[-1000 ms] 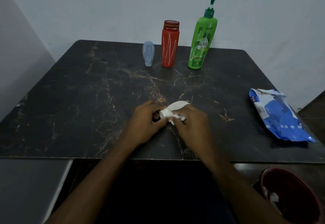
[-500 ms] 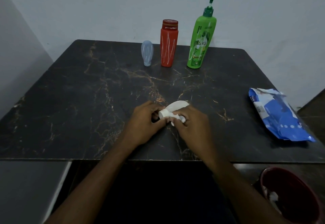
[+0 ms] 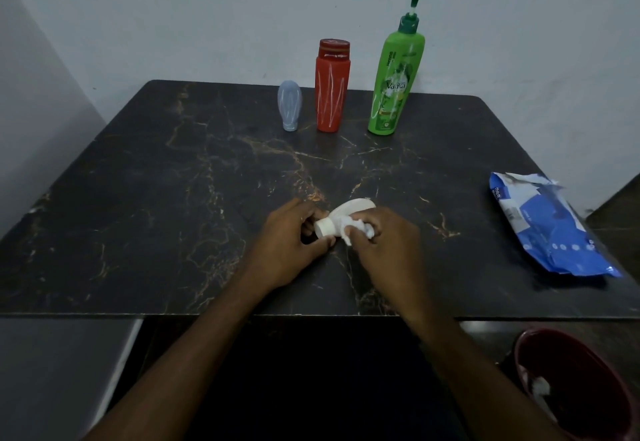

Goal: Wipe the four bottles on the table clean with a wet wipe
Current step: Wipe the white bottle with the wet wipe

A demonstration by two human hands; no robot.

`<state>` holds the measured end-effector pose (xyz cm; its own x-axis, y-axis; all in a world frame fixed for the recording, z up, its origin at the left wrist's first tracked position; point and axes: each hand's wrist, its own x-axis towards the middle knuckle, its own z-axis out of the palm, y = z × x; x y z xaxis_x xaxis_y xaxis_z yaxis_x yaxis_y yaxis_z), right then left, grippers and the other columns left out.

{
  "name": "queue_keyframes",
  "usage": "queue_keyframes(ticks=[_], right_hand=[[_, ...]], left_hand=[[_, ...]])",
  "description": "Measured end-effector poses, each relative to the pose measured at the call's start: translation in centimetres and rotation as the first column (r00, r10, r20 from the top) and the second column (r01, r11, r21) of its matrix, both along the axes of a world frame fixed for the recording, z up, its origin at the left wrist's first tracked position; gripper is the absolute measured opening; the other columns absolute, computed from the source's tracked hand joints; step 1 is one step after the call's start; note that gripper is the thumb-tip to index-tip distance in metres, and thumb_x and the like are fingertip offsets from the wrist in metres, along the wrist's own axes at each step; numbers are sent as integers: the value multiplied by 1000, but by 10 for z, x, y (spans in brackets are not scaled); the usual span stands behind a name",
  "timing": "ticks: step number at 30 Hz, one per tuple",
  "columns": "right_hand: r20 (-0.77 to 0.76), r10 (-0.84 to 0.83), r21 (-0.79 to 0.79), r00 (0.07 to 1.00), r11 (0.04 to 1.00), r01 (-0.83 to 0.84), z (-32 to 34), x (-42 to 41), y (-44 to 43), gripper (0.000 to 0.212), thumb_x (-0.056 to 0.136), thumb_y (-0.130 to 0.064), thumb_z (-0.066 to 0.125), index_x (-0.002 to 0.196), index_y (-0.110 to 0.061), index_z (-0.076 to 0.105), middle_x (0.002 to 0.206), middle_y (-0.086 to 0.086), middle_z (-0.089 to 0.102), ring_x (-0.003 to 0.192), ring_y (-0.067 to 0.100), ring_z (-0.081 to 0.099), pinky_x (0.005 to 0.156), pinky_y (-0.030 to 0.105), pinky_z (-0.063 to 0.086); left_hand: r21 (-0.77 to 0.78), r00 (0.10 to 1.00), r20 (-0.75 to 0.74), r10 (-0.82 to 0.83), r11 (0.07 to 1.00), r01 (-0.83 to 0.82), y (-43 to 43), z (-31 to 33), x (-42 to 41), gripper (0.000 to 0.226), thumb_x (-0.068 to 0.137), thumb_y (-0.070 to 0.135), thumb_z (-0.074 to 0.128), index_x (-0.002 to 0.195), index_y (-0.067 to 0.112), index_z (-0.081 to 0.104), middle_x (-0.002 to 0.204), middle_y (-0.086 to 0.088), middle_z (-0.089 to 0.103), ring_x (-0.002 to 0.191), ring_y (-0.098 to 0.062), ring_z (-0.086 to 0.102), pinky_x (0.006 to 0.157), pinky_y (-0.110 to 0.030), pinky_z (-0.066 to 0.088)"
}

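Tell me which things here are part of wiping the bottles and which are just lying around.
Part of the job:
white bottle, held at its cap by the left hand
wet wipe in the right hand
small clear bottle
red bottle
green pump bottle
blue wipes pack

Just there:
dark marble table
red bin beside it

A dark, polished marble-look surface (image 3: 173, 198) veined in rust carries glossy plastic: a red bottle (image 3: 331, 91), a green pump bottle (image 3: 394, 84) to its right, a frosted translucent bottle (image 3: 289, 105) to its left, and a crinkled blue foil-like pack (image 3: 550, 229).
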<state>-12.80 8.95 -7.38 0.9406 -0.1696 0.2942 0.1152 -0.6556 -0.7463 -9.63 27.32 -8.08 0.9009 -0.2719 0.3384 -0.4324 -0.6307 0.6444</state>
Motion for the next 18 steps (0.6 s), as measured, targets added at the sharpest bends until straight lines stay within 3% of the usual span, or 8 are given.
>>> queue_keyframes(ticks=[6, 9, 13, 16, 18], right_hand=[[-60, -170, 11, 984, 985, 171, 5, 20, -32, 16, 91, -23, 69, 104, -13, 73, 91, -1, 73, 73, -1, 61, 67, 15, 50], [-48, -104, 36, 993, 994, 106, 8, 8, -6, 18, 90, -23, 70, 106, -17, 73, 99, -7, 71, 84, 4, 64, 72, 12, 48], [30, -6, 16, 1000, 1000, 6, 5, -4, 16, 14, 86, -19, 74, 100, -15, 75, 93, -6, 70, 77, 0, 59, 70, 1, 41], [-19, -76, 28, 997, 997, 76, 3, 11, -8, 16, 88, -26, 71, 102, -17, 74, 97, -6, 72, 85, 6, 65, 81, 16, 51], [-38, -128, 53, 991, 990, 130, 4, 22, -26, 12, 90, -25, 69, 93, -15, 74, 86, -3, 73, 75, 7, 66, 73, 23, 57]], left_hand=[[9, 1000, 1, -2, 1000, 2, 0, 0, 0, 34, 78, 28, 86, 108, 22, 70, 101, 8, 65, 86, -4, 60, 76, -29, 52], [20, 1000, 12, -2, 1000, 1, 0, -1, 1, 32, 78, 29, 85, 104, 22, 69, 99, 7, 65, 84, -7, 61, 75, -34, 53], [24, 1000, 14, -6, 1000, 6, 0, 0, 0, 31, 78, 27, 84, 105, 22, 69, 99, 8, 65, 84, -5, 61, 75, -31, 53], [28, 1000, 17, -4, 1000, 4, 0, 1, -1, 30, 78, 28, 84, 104, 22, 69, 98, 8, 64, 84, -5, 60, 74, -30, 52], [23, 1000, 8, -13, 1000, 13, 1, 0, -1, 31, 78, 28, 85, 105, 22, 69, 98, 8, 64, 85, -4, 60, 75, -29, 51]])
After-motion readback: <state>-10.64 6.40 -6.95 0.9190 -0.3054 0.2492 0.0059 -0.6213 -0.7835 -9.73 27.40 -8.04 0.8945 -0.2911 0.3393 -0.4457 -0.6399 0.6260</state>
